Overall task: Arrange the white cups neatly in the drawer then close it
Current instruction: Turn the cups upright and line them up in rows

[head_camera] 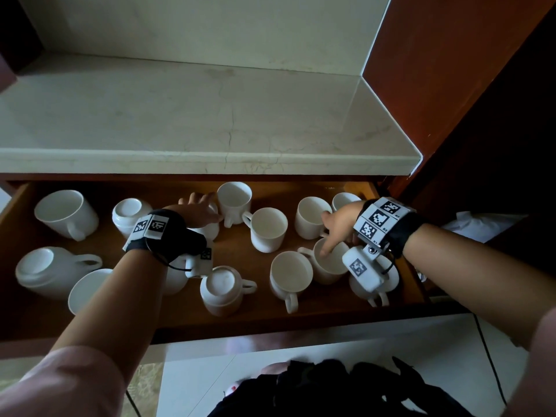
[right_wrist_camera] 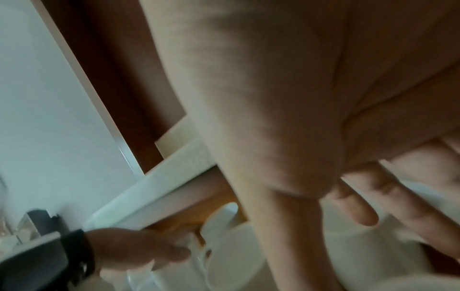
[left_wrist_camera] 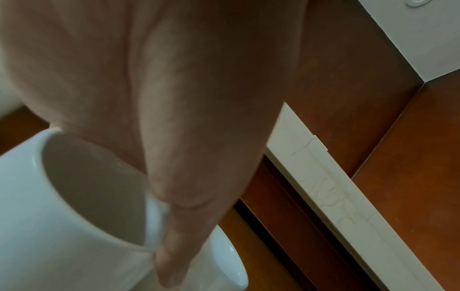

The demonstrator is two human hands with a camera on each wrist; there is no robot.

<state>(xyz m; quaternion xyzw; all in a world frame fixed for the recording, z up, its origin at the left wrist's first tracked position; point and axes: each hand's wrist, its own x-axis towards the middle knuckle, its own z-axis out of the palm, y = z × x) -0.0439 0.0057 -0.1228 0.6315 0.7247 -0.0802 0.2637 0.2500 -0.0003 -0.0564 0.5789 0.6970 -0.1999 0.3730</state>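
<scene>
**Both hands on cups in open drawer**

White cups (head_camera: 268, 229) are scattered in the open drawer (head_camera: 18, 206), below the desk (head_camera: 180, 115). A cup (head_camera: 326, 266) at 4 o'clock is pinched by the right grip (head_camera: 338, 225); one cup (left_wrist_camera: 62, 196) at 12 o'clock is clasped by the left grip (head_camera: 200, 210).

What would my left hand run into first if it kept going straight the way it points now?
The left hand already grips a white cup, thumb over the rim. Straight on, toward the drawer's back, it would likely meet the upright cup just past its fingertips, though depth is unclear.
</scene>
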